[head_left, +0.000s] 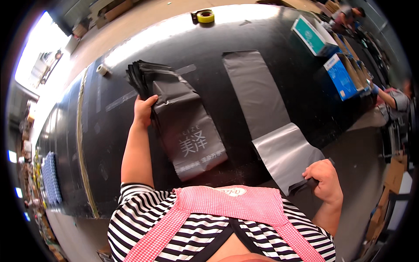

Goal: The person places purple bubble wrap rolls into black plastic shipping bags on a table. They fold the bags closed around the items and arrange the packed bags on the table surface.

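My left hand is closed round the left edge of a stack of dark grey plastic bags, with the thumb on top. The stack's far end fans into several black layers, and pale print marks its near end. To the right, a long plain grey plastic bag lies across the table. A shinier grey plastic bag overlaps its near end and hangs toward the table's near edge. My right hand is closed in a fist on the bunched near corner of this shiny bag.
A black table curves across the view. Tape rolls, one yellow and one white, sit toward its far side. A teal box and a blue box stand at right, near a co-worker's arm. Blue padded material lies left.
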A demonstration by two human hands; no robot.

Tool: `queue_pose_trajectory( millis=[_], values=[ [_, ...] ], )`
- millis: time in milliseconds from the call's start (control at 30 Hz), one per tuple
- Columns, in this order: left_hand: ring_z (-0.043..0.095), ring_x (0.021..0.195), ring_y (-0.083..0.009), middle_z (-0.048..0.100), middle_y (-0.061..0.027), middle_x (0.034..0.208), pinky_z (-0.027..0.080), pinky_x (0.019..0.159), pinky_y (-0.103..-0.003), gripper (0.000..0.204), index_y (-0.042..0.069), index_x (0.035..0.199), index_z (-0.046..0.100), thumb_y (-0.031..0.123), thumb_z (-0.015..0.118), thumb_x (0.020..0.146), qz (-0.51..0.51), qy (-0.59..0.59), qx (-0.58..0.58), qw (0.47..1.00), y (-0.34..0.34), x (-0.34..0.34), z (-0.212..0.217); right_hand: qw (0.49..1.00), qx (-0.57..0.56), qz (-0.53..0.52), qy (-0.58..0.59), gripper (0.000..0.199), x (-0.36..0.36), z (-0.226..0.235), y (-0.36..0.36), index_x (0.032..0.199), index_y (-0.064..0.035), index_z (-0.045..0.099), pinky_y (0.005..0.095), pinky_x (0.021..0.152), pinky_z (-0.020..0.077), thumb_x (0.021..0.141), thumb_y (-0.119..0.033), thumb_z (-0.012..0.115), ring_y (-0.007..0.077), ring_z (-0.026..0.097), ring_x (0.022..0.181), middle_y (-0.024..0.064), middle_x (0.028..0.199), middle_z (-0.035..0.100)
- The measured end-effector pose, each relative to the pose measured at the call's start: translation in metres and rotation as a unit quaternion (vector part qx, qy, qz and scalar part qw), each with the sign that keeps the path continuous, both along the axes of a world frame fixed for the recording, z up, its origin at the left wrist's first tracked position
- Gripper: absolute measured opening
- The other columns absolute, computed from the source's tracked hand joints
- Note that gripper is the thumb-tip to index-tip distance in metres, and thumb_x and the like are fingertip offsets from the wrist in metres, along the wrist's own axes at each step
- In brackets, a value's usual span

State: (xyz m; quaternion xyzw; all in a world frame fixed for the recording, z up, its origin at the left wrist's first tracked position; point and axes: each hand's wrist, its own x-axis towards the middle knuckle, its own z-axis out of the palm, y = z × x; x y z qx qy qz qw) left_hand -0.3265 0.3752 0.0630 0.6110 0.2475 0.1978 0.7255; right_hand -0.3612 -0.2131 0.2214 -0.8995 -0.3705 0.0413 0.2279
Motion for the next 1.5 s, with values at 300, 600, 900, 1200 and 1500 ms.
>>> queue_pose_trajectory(
  millis=[300, 600, 900, 1200, 1500],
  values=[
    [0.066, 0.092, -0.0255, 0.064, -0.0166, 0.107, 0.056, 0.082, -0.037, 0.042, -0.004, 0.127, 0.050, 0.002, 0.061, 0.087, -0.163, -0.155, -0.162, 0.961, -0.179, -0.023, 0.163, 0.987, 0.067, -0.140, -0.032, 0.015, -0.073, 0.004, -0.054, 0.069, -0.0067, 0.057, 0.0340, 0.079, 0.0448, 0.060, 0.006, 0.059, 0.0225, 0.065, 0.078, 0.0033, 0.071, 0.063],
    [0.068, 0.086, -0.0220, 0.068, -0.0126, 0.096, 0.055, 0.081, -0.032, 0.026, -0.003, 0.111, 0.063, 0.009, 0.063, 0.089, -0.180, -0.209, -0.291, 0.916, -0.247, 0.019, 0.210, 0.979, 0.116, -0.152, -0.066, 0.010, -0.091, 0.009, -0.080, 0.069, -0.0066, 0.054, 0.0366, 0.076, 0.0468, 0.064, -0.002, 0.062, 0.0262, 0.066, 0.075, 0.0039, 0.072, 0.065],
    [0.061, 0.102, -0.0280, 0.062, -0.0130, 0.118, 0.049, 0.094, -0.039, 0.057, 0.003, 0.133, 0.046, 0.007, 0.072, 0.082, -0.184, -0.065, -0.217, 0.956, -0.255, 0.181, -0.021, 0.982, 0.126, -0.099, -0.097, 0.014, -0.075, 0.013, -0.070, 0.070, -0.0092, 0.057, 0.0368, 0.075, 0.0479, 0.061, -0.002, 0.064, 0.0248, 0.068, 0.079, 0.0023, 0.074, 0.067],
    [0.065, 0.089, -0.0237, 0.067, -0.0117, 0.102, 0.052, 0.081, -0.035, 0.046, 0.001, 0.116, 0.053, -0.007, 0.070, 0.074, -0.090, 0.047, 0.000, 0.995, -0.254, 0.214, -0.087, 0.992, 0.081, -0.067, -0.072, 0.016, -0.037, 0.027, -0.048, 0.069, -0.0092, 0.057, 0.0356, 0.070, 0.0470, 0.056, 0.000, 0.059, 0.0237, 0.066, 0.074, 0.0018, 0.072, 0.065],
    [0.062, 0.099, -0.0220, 0.064, -0.0135, 0.116, 0.051, 0.083, -0.037, 0.050, 0.003, 0.132, 0.050, 0.003, 0.068, 0.085, -0.126, 0.157, -0.021, 0.979, -0.232, 0.239, -0.092, 0.940, 0.126, -0.046, -0.314, 0.055, 0.176, 0.004, 0.085, 0.127, -0.0096, 0.054, 0.0439, 0.100, 0.0418, 0.074, -0.002, 0.070, 0.0325, 0.058, 0.112, 0.0117, 0.115, 0.064]
  ],
)
